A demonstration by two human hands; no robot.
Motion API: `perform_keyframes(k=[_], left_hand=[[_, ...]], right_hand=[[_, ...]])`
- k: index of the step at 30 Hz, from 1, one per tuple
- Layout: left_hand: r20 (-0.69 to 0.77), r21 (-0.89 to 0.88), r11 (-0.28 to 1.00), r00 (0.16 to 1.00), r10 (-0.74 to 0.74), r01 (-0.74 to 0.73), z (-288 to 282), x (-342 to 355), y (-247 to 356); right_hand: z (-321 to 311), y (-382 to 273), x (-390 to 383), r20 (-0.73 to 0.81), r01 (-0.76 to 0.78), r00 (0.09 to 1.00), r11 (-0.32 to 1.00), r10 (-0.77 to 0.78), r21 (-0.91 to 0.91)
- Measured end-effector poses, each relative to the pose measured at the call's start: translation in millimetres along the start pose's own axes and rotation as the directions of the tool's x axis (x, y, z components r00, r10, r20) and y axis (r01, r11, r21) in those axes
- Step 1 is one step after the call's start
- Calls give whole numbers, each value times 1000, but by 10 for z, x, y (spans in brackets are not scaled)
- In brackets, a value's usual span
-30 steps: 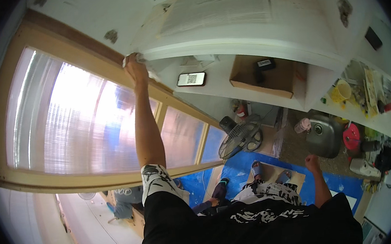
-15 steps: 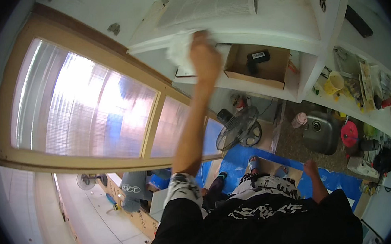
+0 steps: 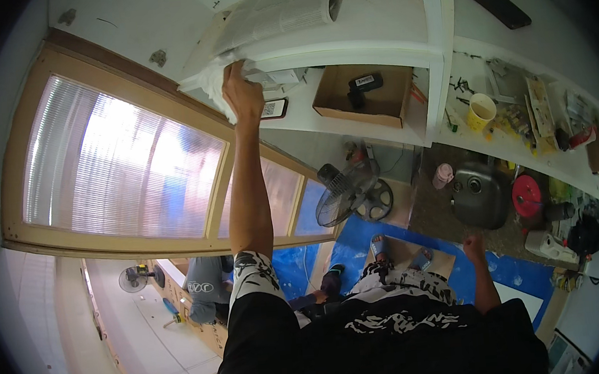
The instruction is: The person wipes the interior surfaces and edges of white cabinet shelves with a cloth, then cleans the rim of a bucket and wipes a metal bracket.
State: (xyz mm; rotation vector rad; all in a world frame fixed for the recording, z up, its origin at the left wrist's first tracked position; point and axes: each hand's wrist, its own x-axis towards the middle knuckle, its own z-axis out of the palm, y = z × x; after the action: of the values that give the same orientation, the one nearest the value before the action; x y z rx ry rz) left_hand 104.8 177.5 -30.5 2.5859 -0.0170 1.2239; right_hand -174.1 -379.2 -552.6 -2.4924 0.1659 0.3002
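Grips a crumpled white cloth [image 3: 215, 91] in the left hand [image 3: 243, 96], with fingers closed on it, at the left end of the front edge of a white shelf [image 3: 381, 23]. Has the right hand [image 3: 474, 246] curled into a fist, lower and well apart from the left; cannot tell about anything inside it. Just right of the left hand, a phone [image 3: 275, 108]; farther right, a cardboard box [image 3: 353, 113]. To its left, a wood-framed panel [image 3: 109, 164]. Between the hands, a fan [image 3: 374, 200]. Just beyond the right hand, a metal sink [image 3: 483, 206].
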Motion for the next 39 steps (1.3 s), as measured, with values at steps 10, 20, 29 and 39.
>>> perform_keyframes(k=[10, 20, 29, 39], left_hand=[[62, -55, 958, 957, 285, -282, 419, -441, 1795], [73, 45, 998, 996, 49, -52, 73, -268, 606], [99, 176, 959, 973, 207, -222, 182, -170, 774], [96, 20, 974, 970, 225, -228, 338, -383, 1677]], right_hand=[[213, 487, -194, 94, -117, 988, 991, 123, -66], [-268, 281, -319, -13, -187, 982, 979, 187, -78], [100, 465, -149, 128, -67, 989, 993, 80, -98], [-2, 238, -2, 89, -20, 996, 998, 26, -66]])
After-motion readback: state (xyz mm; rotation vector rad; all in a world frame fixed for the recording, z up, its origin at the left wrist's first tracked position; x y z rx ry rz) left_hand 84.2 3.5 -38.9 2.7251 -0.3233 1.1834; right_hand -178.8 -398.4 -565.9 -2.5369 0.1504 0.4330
